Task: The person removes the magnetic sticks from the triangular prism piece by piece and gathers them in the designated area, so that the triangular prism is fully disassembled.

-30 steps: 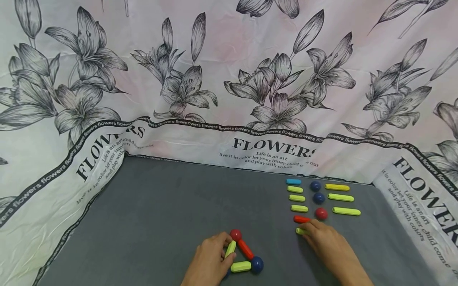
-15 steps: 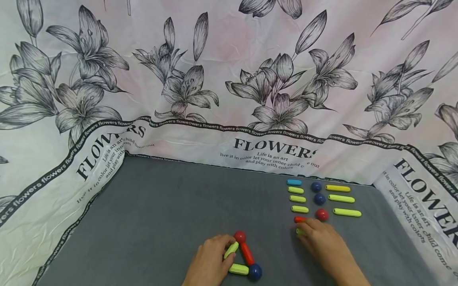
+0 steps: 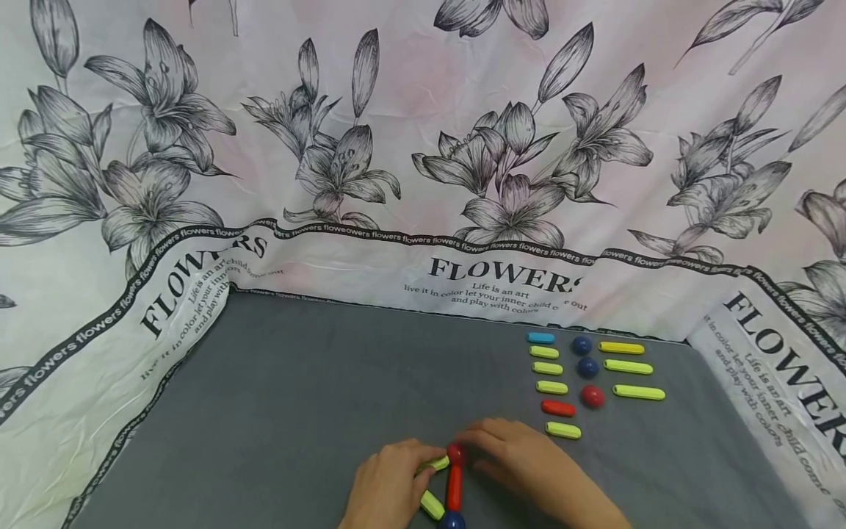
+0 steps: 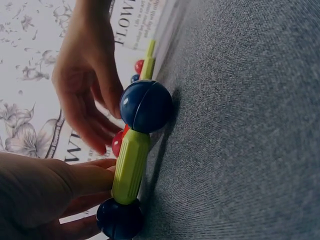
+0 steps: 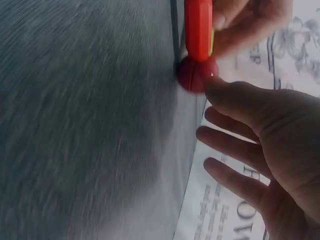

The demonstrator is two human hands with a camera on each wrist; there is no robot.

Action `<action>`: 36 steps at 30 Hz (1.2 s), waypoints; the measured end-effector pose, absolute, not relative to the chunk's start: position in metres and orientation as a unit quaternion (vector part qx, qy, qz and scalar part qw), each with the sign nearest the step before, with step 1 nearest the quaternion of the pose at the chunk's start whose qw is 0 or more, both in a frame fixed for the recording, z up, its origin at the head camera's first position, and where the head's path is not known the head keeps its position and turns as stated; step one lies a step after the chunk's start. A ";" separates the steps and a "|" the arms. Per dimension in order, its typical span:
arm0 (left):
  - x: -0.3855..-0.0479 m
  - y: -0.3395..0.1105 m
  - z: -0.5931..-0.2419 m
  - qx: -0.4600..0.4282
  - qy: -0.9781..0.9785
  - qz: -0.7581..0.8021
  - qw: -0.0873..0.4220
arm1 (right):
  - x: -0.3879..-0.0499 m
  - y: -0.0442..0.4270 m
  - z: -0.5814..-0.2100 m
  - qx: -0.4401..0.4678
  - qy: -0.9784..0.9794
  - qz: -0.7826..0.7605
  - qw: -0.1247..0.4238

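Sticks and balls form a triangle at the bottom middle of the head view. Its red ball [image 3: 455, 453] tops a red stick [image 3: 454, 488], which runs down to a blue ball [image 3: 452, 521]. A yellow-green stick [image 3: 432, 505] joins this to a second blue ball [image 4: 120, 219], seen in the left wrist view. My left hand [image 3: 388, 481] pinches the triangle's other yellow-green stick [image 3: 439, 463], partly hidden by the fingers. From the right, my right hand [image 3: 529, 463] touches the red ball; in the right wrist view its fingers [image 5: 235, 145] spread loosely.
To the right lie a column of short sticks, including a red one [image 3: 558, 408] and a yellow-green one [image 3: 563, 430], a column of balls with a red ball [image 3: 593, 397], and several longer sticks [image 3: 638, 392]. A flower-printed cloth [image 3: 423, 147] borders the grey table [image 3: 317, 367].
My right hand has left the short yellow-green stick at the column's near end and moved left to the triangle's red ball. The triangle has turned, its red stick now pointing nearly straight away from me.
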State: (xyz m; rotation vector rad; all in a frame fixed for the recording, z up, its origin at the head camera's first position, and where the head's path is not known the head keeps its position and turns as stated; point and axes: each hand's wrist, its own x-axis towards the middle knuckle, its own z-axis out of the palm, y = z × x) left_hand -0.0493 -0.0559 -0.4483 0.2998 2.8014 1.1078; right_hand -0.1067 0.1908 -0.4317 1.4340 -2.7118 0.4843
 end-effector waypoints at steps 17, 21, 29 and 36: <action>-0.057 -0.059 -0.448 0.076 0.914 0.382 0.115 | -0.112 0.170 -0.438 0.442 -0.880 0.148 -0.091; -0.056 -0.060 -0.449 0.076 0.914 0.382 0.113 | -0.113 0.172 -0.442 0.454 -0.874 0.154 -0.077; -0.054 -0.060 -0.450 0.078 0.918 0.374 0.106 | -0.115 0.174 -0.443 0.488 -0.861 0.136 -0.041; -0.052 -0.060 -0.450 0.077 0.917 0.377 0.104 | -0.115 0.173 -0.445 0.506 -0.853 0.126 -0.014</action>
